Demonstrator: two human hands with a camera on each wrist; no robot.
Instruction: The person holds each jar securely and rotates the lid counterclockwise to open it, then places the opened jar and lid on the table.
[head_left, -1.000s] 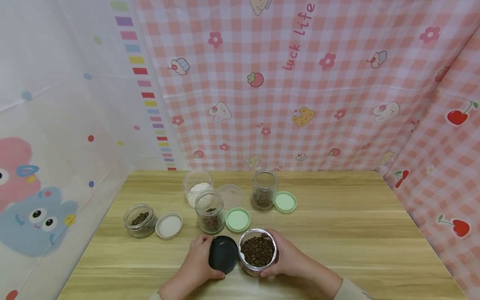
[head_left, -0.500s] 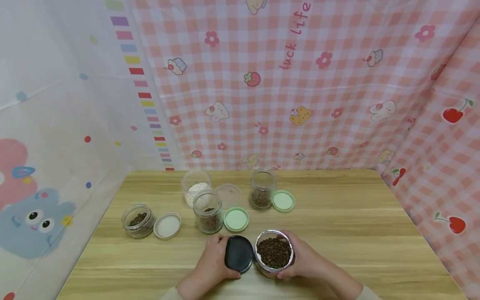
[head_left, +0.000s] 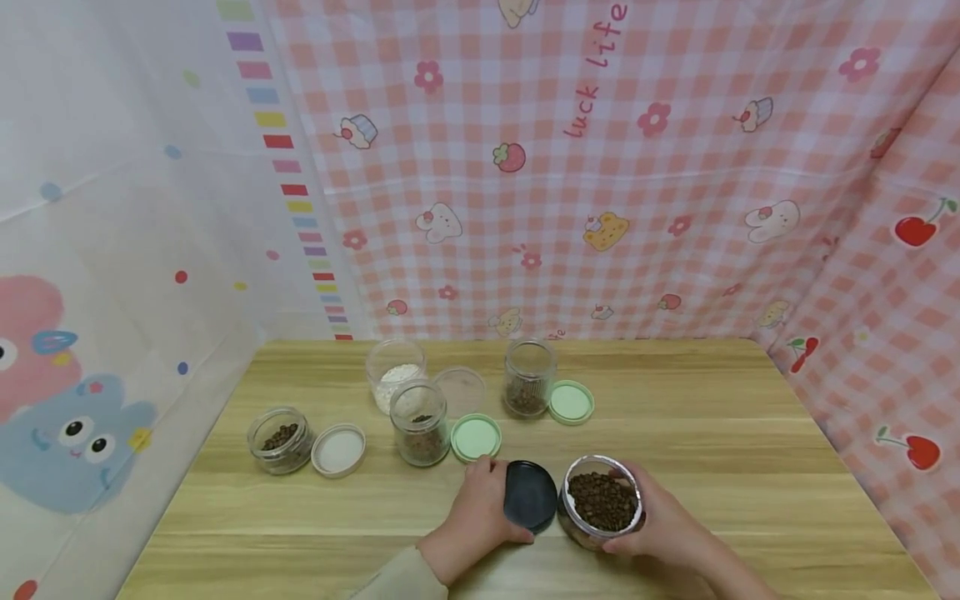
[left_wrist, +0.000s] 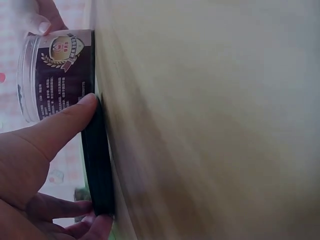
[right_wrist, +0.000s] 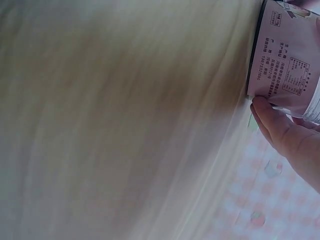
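Observation:
My left hand (head_left: 482,515) holds a flat black lid (head_left: 531,498) by its edge, thumb at the near side and fingers at the far side. In the left wrist view the lid (left_wrist: 97,165) lies along the tabletop. Just right of it stands an open clear jar (head_left: 576,527), filled with brown coffee beans (head_left: 602,502). My right hand (head_left: 663,521) grips this jar from its right side. A printed label (right_wrist: 285,55) wraps the jar in the right wrist view. Lid and jar are side by side, very close together.
Behind stand a jar of white grains (head_left: 397,385), a jar with dark contents (head_left: 422,437) and another jar (head_left: 528,392). A low jar of beans (head_left: 281,440) is at left. Removed lids, one white (head_left: 339,450), one clear (head_left: 460,390), two green (head_left: 476,437), lie beside them.
Both hands have moved to the right across the table, taking the black lid and the bean jar with them. The other jars and lids have stayed where they were.

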